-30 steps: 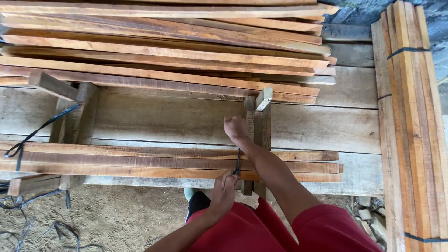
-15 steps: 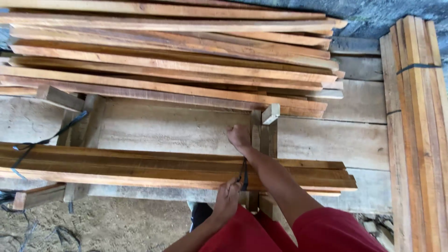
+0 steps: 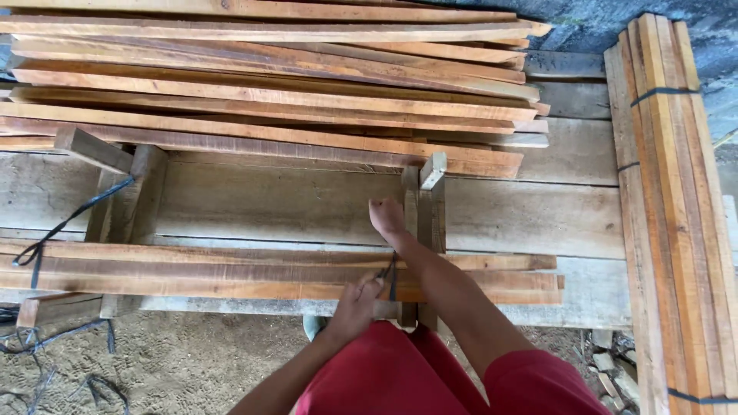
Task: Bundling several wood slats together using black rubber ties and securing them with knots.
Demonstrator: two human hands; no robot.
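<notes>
We see a big stack of loose slats (image 3: 269, 84) along the far edge of the plank bench (image 3: 307, 204), and a strapped bundle (image 3: 665, 192) at its right end. A smaller bundle of slats (image 3: 231, 273) lies along the near edge. Our left hand (image 3: 355, 306) pinches a dark strap (image 3: 390, 275) over it; our right hand (image 3: 387, 216) is fisted just beyond, gripping the strap's far end.

Floor: sandy grey dirt (image 3: 192, 361) beneath me, stones at lower right.
Worktop: broad weathered grey planks (image 3: 307, 201) (rough, gaps between them).
Wall: dark bluish stone (image 3: 592, 23) at the far top right.
Light: soft, even daylight, with no hard shadows that I can see.
</notes>
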